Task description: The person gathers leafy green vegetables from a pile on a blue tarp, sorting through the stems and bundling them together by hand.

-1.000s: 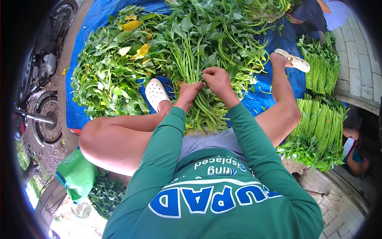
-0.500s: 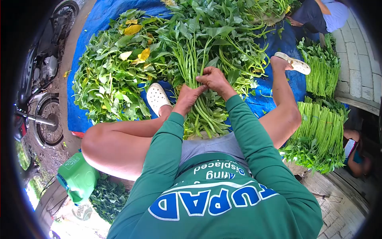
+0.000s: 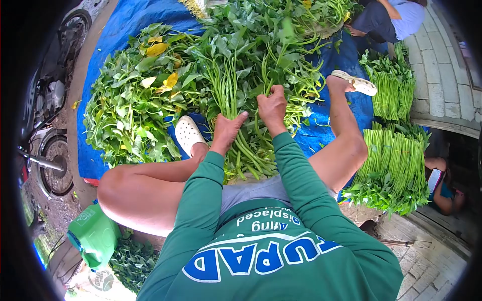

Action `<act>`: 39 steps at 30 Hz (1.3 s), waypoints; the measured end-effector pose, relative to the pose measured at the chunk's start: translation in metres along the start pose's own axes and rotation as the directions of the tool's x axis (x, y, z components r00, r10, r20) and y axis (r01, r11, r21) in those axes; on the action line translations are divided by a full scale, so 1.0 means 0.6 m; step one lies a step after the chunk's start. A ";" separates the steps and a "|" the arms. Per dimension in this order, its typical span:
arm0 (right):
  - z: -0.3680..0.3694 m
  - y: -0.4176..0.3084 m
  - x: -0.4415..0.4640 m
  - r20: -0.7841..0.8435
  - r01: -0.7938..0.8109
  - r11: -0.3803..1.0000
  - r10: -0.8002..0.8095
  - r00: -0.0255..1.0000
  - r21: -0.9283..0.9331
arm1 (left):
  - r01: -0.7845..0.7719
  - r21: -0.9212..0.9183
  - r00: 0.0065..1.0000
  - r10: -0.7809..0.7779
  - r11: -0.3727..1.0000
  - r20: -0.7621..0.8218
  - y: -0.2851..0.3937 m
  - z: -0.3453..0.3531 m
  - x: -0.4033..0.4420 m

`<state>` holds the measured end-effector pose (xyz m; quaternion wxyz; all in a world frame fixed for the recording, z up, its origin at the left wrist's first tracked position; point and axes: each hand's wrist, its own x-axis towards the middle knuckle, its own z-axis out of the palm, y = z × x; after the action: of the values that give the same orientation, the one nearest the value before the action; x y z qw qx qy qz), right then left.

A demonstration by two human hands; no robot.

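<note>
My left hand (image 3: 228,132) is wrapped round a bunch of water spinach stems (image 3: 226,90), its thumb pointing to the right. The leaves of the bunch point away from me and the cut ends lie toward my lap. Just to the right, my right hand (image 3: 272,109) is closed in a pinch on a single water spinach stalk (image 3: 264,75), apart from the bunch. A leaf above it is blurred by motion. Beneath both hands lie more loose stems and leaves.
A leafy heap (image 3: 135,105) with yellow leaves lies on a blue tarp (image 3: 93,135). Tied bundles (image 3: 389,165) stand at right. A green jug (image 3: 95,233) is at lower left, near a motorcycle (image 3: 55,155). Another person (image 3: 401,20) sits at upper right; another is at far right.
My right hand has moved away from my left, to the right, with a stalk in its fingers. My left hand keeps hold of the bunch. The whole view has shifted slightly.
</note>
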<state>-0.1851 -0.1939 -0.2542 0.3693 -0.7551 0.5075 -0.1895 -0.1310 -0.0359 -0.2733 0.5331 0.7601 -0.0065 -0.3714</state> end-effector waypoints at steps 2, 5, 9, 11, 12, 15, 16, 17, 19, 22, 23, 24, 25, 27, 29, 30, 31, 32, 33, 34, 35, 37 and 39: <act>0.003 0.001 0.004 0.063 0.041 0.997 -0.037 0.997 -0.064 | -0.029 0.015 0.999 0.029 0.999 0.041 -0.012 0.000 0.012; 0.000 -0.012 0.001 0.442 -0.108 0.980 0.025 0.897 0.165 | -0.093 -0.019 0.991 0.095 0.995 0.093 -0.021 -0.004 0.020; 0.014 -0.002 0.006 0.669 -0.414 0.840 0.083 0.739 0.352 | -0.093 -0.207 0.980 0.126 0.974 0.151 0.018 -0.012 -0.003; 0.018 0.001 0.002 0.666 -0.424 0.813 0.062 0.743 0.398 | -0.086 -0.264 0.963 0.148 0.961 0.226 0.024 -0.012 -0.003; 0.012 -0.001 0.002 0.710 -0.468 0.791 0.060 0.701 0.395 | -0.080 -0.289 0.951 0.160 0.954 0.263 0.027 -0.013 -0.003; 0.022 0.026 0.018 0.777 -0.465 0.784 -0.036 0.628 0.412 | 0.046 -0.291 0.957 0.041 0.956 0.287 0.027 -0.016 -0.001; 0.020 0.026 0.022 0.712 -0.348 0.867 -0.012 0.702 0.357 | 0.092 -0.306 0.958 0.000 0.948 0.288 0.018 -0.015 0.002; 0.017 0.025 0.028 0.638 -0.228 0.931 -0.005 0.770 0.284 | 0.083 -0.295 0.965 -0.003 0.952 0.261 0.012 -0.011 0.007; 0.003 0.016 0.026 0.449 -0.109 0.969 -0.002 0.894 0.221 | 0.068 -0.271 0.980 -0.013 0.960 0.200 0.005 -0.009 0.011; -0.016 -0.002 0.019 0.473 -0.272 0.896 0.081 0.878 0.352 | 0.128 -0.317 0.977 -0.065 0.940 0.201 0.027 -0.012 0.000; -0.019 -0.011 0.018 0.466 -0.248 0.892 0.048 0.883 0.379 | 0.118 -0.331 0.973 -0.043 0.936 0.225 0.031 -0.012 -0.002; -0.019 -0.002 0.024 0.445 -0.259 0.889 0.071 0.893 0.378 | 0.100 -0.306 0.979 -0.039 0.947 0.201 0.030 -0.012 -0.002; -0.017 0.008 0.030 0.425 -0.271 0.885 0.094 0.900 0.378 | 0.083 -0.277 0.984 -0.035 0.957 0.175 0.027 -0.013 0.000; -0.011 0.046 0.045 0.307 -0.201 0.903 0.082 0.948 0.380 | 0.038 -0.242 0.988 0.000 0.970 0.155 0.012 -0.018 0.015; -0.016 0.093 0.074 0.092 -0.044 0.964 0.020 0.996 0.262 | 0.021 -0.292 0.990 0.022 0.956 0.141 0.045 -0.030 0.012; -0.022 0.111 0.083 -0.005 0.019 0.982 -0.018 1.000 0.188 | 0.019 -0.314 0.991 0.023 0.949 0.130 0.057 -0.040 0.006; -0.040 0.105 0.086 0.015 -0.027 0.968 0.024 1.000 0.250 | 0.015 -0.350 0.990 0.034 0.937 0.134 0.059 -0.052 0.015; -0.060 0.098 0.090 0.047 -0.016 0.970 0.004 0.999 0.242 | -0.059 -0.365 0.996 0.078 0.929 0.037 0.056 -0.056 0.024; -0.071 0.094 0.098 0.047 -0.004 0.980 -0.005 0.999 0.199 | -0.049 -0.377 0.998 0.061 0.925 0.021 0.064 -0.064 0.029; -0.083 0.090 0.106 0.043 0.010 0.988 -0.017 0.999 0.156 | -0.040 -0.389 0.999 0.046 0.920 0.007 0.074 -0.070 0.034; -0.091 0.093 0.123 -0.051 0.106 0.994 -0.104 0.993 0.042 | -0.073 -0.405 0.997 0.078 0.912 -0.006 0.082 -0.071 0.036; -0.092 0.139 0.186 -0.179 0.244 0.923 -0.305 0.935 -0.298 | -0.137 -0.426 0.990 0.136 0.894 -0.033 0.099 -0.077 0.029; -0.086 0.167 0.211 -0.142 0.125 0.830 -0.238 0.961 -0.544 | -0.088 -0.429 0.995 0.099 0.899 0.005 0.095 -0.086 0.031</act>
<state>-0.2293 -0.3488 -0.3066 0.0729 -0.8490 0.5005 -0.1529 -0.0658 -0.0266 -0.2291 0.7038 0.6186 0.0315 -0.3479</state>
